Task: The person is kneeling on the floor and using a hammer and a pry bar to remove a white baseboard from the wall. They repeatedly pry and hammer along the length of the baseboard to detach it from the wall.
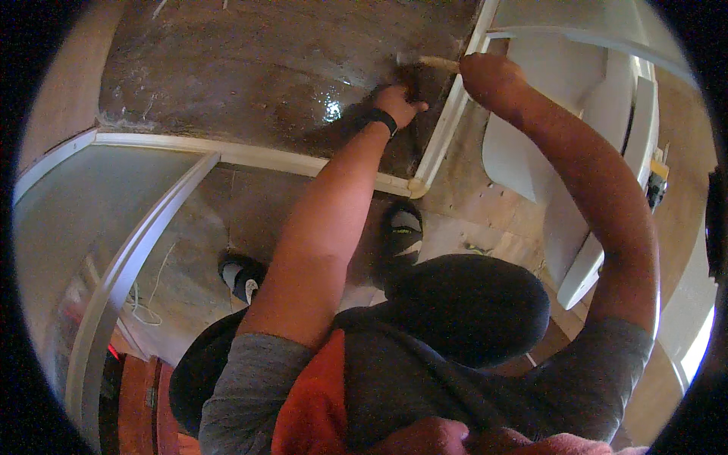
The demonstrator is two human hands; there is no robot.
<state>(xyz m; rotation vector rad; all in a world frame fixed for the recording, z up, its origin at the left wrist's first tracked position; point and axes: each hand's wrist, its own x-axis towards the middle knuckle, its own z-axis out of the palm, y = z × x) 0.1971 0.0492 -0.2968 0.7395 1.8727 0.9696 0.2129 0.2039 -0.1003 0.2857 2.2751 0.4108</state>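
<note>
Tool (438, 62) sits in the fisted right hand (491, 78); left hand (400, 105) half-curled, hold unclear; work looks unfinished, pale residue (125, 122) at left.

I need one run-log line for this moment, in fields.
right hand: holds pale handle; left hand: at brown surface, grip unclear; nearby: white edging, toilet-like white fixture

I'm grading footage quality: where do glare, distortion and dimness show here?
Head view: a bluish-white glint on the dark surface, left of the left hand; head view: the pale rail at lower left bows; head view: dimness obscures detail around the left hand's fingertips.
</note>
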